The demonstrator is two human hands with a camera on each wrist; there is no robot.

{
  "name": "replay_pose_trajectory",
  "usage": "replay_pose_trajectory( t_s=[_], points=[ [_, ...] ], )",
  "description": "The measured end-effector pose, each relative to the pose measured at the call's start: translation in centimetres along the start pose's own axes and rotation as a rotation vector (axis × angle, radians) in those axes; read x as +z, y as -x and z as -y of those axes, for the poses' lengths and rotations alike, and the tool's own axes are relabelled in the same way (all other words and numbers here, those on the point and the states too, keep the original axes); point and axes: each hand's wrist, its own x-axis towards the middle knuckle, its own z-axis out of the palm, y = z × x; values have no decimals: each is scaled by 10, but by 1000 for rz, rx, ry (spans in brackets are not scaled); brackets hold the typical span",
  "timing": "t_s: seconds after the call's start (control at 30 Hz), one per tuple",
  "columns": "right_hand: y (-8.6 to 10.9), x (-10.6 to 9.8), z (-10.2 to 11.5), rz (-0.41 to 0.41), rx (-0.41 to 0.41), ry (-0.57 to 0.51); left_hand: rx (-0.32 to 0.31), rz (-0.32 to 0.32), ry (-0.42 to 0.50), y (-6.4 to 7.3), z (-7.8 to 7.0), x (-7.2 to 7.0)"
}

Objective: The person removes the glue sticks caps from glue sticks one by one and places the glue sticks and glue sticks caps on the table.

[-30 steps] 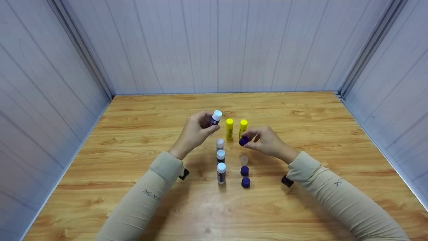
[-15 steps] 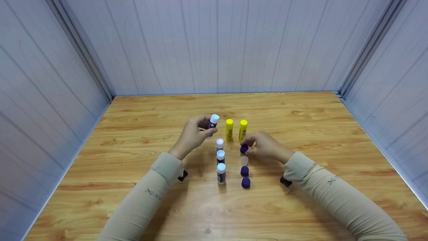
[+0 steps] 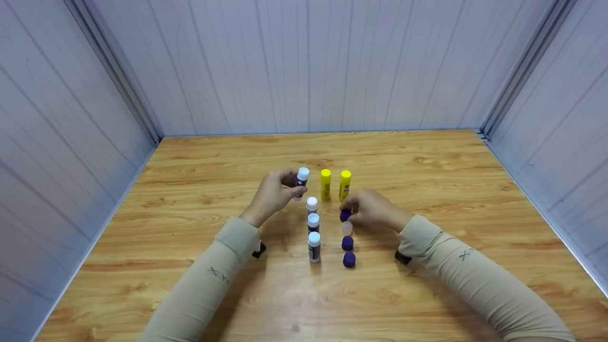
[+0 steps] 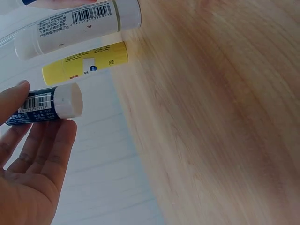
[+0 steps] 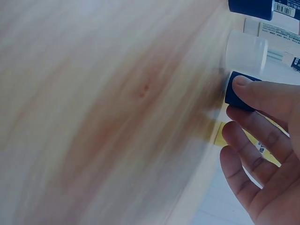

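Holding a white-topped dark tube (image 3: 302,179), the left hand (image 3: 270,197) is, in the head view, to the left of two yellow sticks (image 3: 325,184) on the counter (image 3: 213,180). The right hand (image 3: 377,209) has a purple cap (image 3: 345,215) just behind a translucent cap (image 3: 347,229); two other purple caps (image 3: 349,260) and three more tubes (image 3: 314,248) stand nearer. In the left wrist view, thumb and fingers (image 4: 51,150) are parted only by the tube's width. In the right wrist view, thumb and index finger pinch the cap, the other fingers (image 5: 234,164) being loosely bent.
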Motion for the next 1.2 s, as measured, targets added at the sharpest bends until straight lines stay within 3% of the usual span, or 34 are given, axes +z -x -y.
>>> replay_pose_trajectory(
  t_s=[0.4,0.87,1.2],
  points=[
    [-2,3,-2,0,1,-48,-42,46,22,-4,10,5],
    [-5,4,-1,18,38,-57,-75,120,-88,-11,17,17],
    [-2,3,0,11,35,-75,-102,187,-105,-12,18,24]
  ],
)
